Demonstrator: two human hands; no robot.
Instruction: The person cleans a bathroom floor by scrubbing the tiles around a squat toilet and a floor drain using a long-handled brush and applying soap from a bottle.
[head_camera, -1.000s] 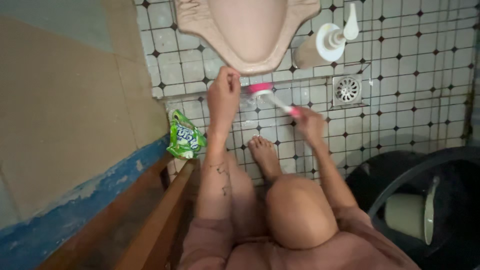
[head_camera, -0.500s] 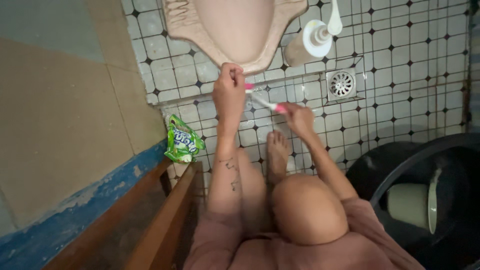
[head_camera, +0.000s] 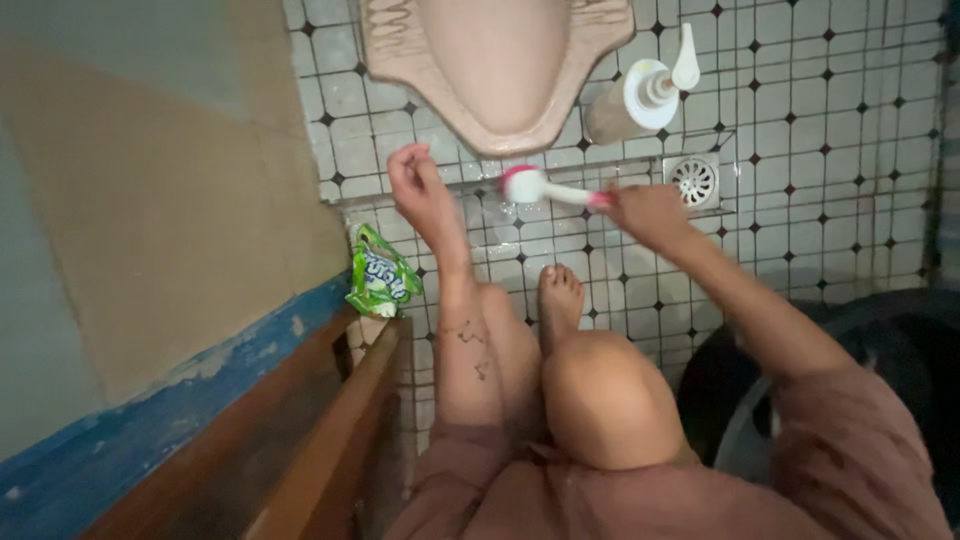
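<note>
I squat on a tiled floor. My right hand (head_camera: 645, 211) grips the handle of a pink and white scrub brush (head_camera: 528, 185), whose bristled head rests on the wet white tiles just below the rim of a pink squat toilet pan (head_camera: 497, 62). My left hand (head_camera: 417, 187) hovers to the left of the brush head, fingers loosely together, holding nothing I can see. My bare foot (head_camera: 560, 300) and knee (head_camera: 600, 400) are below the brush.
A white pump bottle (head_camera: 635, 102) stands right of the pan. A metal floor drain (head_camera: 692, 181) sits beside it. A green detergent pouch (head_camera: 380, 275) leans against the left wall near a wooden door frame (head_camera: 330, 440). A dark bucket (head_camera: 900, 330) is at right.
My left hand has let go of the brush head and moved left. The brush head now lies free on the tiles, and my right hand has shifted right and up.
</note>
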